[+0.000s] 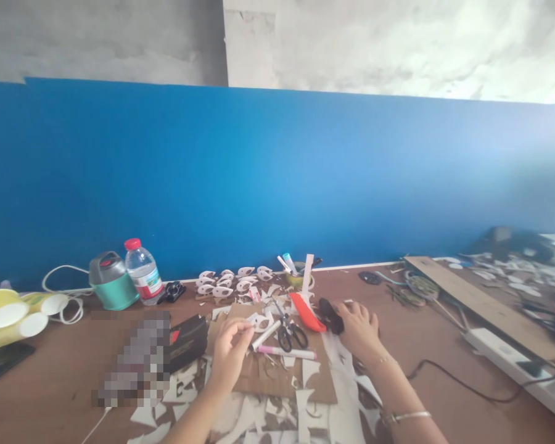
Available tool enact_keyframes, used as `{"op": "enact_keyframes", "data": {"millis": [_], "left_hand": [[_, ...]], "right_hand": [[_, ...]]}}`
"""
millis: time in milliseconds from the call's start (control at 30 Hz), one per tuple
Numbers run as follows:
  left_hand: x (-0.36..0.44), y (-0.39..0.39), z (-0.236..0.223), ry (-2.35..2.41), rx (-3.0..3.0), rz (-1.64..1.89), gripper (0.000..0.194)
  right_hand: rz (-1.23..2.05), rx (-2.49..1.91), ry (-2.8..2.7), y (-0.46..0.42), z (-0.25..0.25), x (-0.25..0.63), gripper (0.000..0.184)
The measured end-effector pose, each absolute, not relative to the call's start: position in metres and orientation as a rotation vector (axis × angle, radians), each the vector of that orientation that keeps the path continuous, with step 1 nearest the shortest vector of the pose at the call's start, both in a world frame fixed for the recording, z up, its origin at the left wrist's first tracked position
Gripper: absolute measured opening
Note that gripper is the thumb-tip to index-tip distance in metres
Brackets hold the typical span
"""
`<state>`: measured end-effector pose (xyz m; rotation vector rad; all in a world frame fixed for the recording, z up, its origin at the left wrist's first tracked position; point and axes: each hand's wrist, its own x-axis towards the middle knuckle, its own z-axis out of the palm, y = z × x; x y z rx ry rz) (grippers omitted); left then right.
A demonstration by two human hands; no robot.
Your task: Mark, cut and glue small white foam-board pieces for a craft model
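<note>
My left hand [230, 353] pinches a white eye-shaped paper cutout [261, 322] with a hole in it, above a sheet of brown cardboard [266, 381]. My right hand [359, 330] is at the right side of the cardboard, its fingers closed around the end of a black oblong object [330, 316] whose kind I cannot make out. Beside that lies a curved orange-red piece [307, 313]. Black-handled scissors [292, 336] rest between my hands, with a pink-and-white marker [287, 352] just below and a white pen [266, 336] to their left.
White eye-shaped cutouts [222, 288] lie in rows at the back. A pen holder [296, 280] stands nearby. Paper scraps [312, 410] cover the front. Leftward are a water bottle [143, 271], a teal-and-grey container [115, 283] and paper cups [9, 316]; rightward, a power strip [513, 364].
</note>
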<state>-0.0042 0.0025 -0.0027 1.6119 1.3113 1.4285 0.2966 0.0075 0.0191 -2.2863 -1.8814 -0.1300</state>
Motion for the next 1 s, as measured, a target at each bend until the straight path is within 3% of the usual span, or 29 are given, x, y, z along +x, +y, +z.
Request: {"op": "enact_keyframes", "data": {"millis": [100,233,400,633,833,1000], "left_hand": [[-0.004,0.002,-0.003,1.331,1.598,1.435,0.025],[-0.004,0.002,-0.003,1.35,1.617,1.47,0.025],[-0.004,0.002,-0.002,1.341,1.6,1.515,0.025],[-0.003,0.001,-0.001,1.346,1.566,1.526,0.027],[-0.003,0.002,-0.003,1.338,1.503,1.484,0.028],[-0.004,0.003,-0.005,1.32,1.415,1.477,0.028]], "right_hand": [[-0.203,-2.102,-1.864,0.007,0.031,0.266,0.052],[0.027,-1.678,-2.102,0.014,0.045,0.204,0.032],[0.23,-1.584,-2.29,0.028,0.033,0.159,0.036],[0.464,-1.462,-1.878,0.03,0.038,0.165,0.011],[1.175,-1.087,-1.34,0.03,0.046,0.162,0.028],[1.154,-1.06,-1.345,0.025,0.046,0.156,0.026]]}}
